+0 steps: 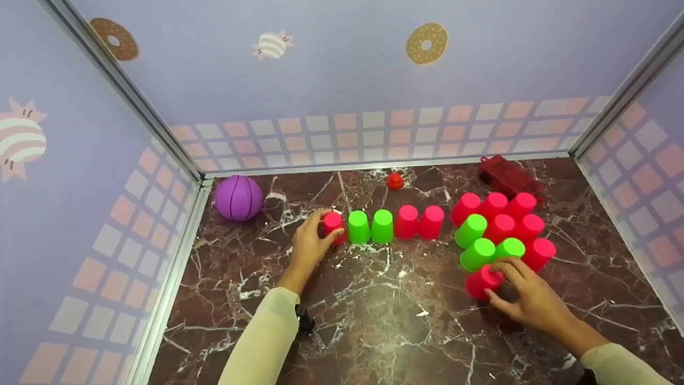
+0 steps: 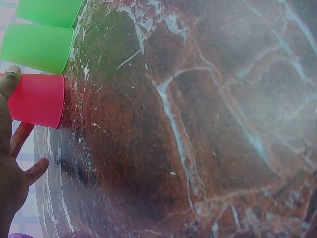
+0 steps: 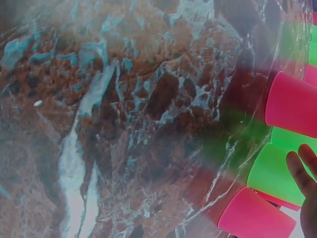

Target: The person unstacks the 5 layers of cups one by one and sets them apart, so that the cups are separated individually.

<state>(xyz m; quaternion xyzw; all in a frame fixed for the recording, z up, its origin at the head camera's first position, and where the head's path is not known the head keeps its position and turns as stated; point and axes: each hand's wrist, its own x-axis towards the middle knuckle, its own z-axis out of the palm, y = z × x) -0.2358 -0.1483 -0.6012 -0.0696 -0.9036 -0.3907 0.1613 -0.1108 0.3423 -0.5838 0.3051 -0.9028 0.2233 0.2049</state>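
On the marble-patterned surface, upside-down plastic cups stand in a row and in a cluster. My left hand (image 1: 308, 247) holds the pink cup (image 1: 335, 227) at the row's left end, thumb on its near side. To its right stand a green cup (image 1: 358, 227), another green cup (image 1: 382, 226) and two pink cups. In the left wrist view the held pink cup (image 2: 37, 100) shows beside my left hand (image 2: 17, 163). My right hand (image 1: 529, 297) has thumb and fingertips on the nearest pink cup (image 1: 481, 283) of the cluster. The right wrist view shows only part of my right hand (image 3: 308, 191), near a green cup (image 3: 272, 173).
Behind the row are a purple ball (image 1: 239, 198) at the left corner and a small red object (image 1: 395, 181). A dark red, boxy object (image 1: 507, 176) lies behind the cluster. Patterned wall panels (image 1: 342, 69) enclose the back and both sides.
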